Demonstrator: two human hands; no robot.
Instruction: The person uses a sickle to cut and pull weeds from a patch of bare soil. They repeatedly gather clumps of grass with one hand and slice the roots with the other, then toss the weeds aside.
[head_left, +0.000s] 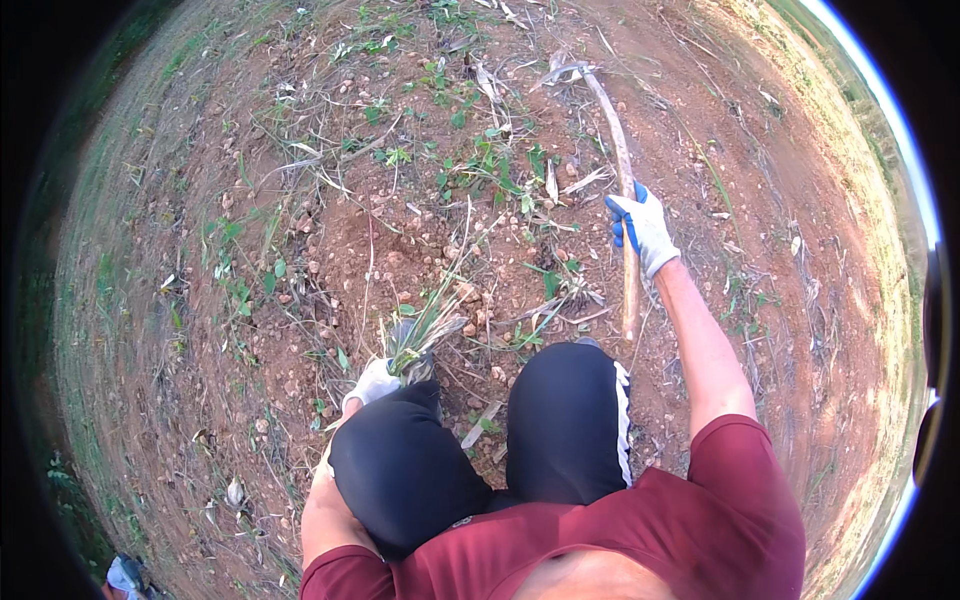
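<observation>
My right hand (641, 225), in a white and blue work glove, grips the wooden handle (613, 124) of a hoe-like hand tool. Its curved metal head (559, 73) is at the far end, close to the soil among dry stalks. The handle's butt points back towards my right knee. In a matching glove, my left hand (373, 382) is shut on a bunch of grass stalks (424, 337) beside my left knee. The knee hides part of that hand. Green and dry blades fan out forwards from it.
Reddish, stony soil (390, 247) spreads before me. Leafy green plants (487, 169) and dry husks (491, 90) lie scattered over it. A small rooted grass clump (577, 289) stands ahead of my right knee. A white and blue item (124, 576), unclear, shows at the lower left rim.
</observation>
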